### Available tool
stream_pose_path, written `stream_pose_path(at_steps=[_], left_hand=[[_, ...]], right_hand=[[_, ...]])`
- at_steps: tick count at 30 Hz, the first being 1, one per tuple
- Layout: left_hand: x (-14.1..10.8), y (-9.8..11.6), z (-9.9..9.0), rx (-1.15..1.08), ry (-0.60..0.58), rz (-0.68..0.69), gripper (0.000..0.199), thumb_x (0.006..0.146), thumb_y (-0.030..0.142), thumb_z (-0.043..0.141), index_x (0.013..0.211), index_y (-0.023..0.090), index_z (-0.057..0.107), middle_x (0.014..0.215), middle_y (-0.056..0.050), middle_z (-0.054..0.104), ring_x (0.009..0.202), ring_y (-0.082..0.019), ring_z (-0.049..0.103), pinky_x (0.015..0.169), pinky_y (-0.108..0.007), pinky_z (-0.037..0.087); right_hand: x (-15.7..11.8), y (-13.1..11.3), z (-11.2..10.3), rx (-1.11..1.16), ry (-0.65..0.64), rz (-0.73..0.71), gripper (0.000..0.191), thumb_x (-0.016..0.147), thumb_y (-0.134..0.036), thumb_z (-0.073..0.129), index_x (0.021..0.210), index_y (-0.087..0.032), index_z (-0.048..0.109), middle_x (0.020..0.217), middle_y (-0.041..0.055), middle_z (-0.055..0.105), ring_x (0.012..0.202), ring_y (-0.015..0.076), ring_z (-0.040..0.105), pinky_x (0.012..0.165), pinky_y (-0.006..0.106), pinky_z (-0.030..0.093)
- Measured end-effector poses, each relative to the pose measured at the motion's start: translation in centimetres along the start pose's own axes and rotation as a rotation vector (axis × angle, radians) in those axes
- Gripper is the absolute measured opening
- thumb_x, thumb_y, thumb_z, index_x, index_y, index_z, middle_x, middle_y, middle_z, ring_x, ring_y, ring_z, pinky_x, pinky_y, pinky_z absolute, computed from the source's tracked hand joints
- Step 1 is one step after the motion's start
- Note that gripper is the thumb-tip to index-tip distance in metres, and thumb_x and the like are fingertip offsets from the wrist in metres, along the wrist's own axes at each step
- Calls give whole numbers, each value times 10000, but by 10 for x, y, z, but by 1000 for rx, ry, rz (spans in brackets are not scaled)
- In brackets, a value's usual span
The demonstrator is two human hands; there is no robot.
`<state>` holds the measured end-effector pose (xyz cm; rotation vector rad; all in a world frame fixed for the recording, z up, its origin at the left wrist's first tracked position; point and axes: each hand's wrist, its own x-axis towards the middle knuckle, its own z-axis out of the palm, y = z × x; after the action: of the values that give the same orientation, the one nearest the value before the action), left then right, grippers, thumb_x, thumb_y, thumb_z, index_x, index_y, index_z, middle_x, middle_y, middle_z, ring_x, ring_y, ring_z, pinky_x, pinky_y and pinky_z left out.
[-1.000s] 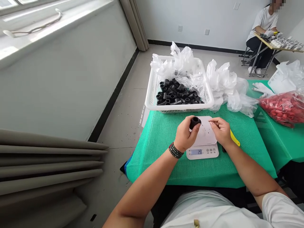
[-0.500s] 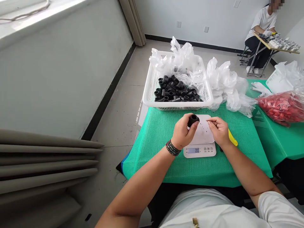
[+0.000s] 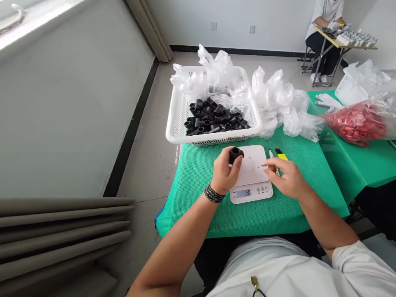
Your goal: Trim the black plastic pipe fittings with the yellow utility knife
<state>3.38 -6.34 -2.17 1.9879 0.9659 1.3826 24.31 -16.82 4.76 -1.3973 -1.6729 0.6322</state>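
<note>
Two hands work over a white kitchen scale (image 3: 251,194): the left hand (image 3: 224,175) grips a black pipe fitting (image 3: 235,155) just above it, and a slip could knock the scale, spoiling its reading. The open right hand (image 3: 286,178) has drawn away rightward since earlier; the display (image 3: 243,193) reads lower.

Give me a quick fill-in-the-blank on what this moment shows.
The ____ hand holds a black pipe fitting.
The scale stands on ____ mesh cloth.
The basket behind the scale is ____.
The plastic bag at the far right holds ____ pieces.

Missing words: left; green; white; red.
</note>
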Motion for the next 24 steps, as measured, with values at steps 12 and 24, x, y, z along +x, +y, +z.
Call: stream_pose_path(at_steps=[12,24], left_hand=[[15,-35,-2,-89,264,-178,622,844,821,735,890,224,563,763,6,580,566,-126,539,494,-275,455],[11,-61,-9,172,274,-293,574,1020,747,620,838,232,443,696,59,481,539,-54,506,472,-217,386]], right_hand=[[-190,118,-121,-267,850,406,134,930,-344,746,917,-225,806,660,14,691,579,174,621,566,316,492],[-206,171,-161,211,713,434,412,811,-632,907,1006,-269,890,755,158,751,673,269,694,666,499,511]])
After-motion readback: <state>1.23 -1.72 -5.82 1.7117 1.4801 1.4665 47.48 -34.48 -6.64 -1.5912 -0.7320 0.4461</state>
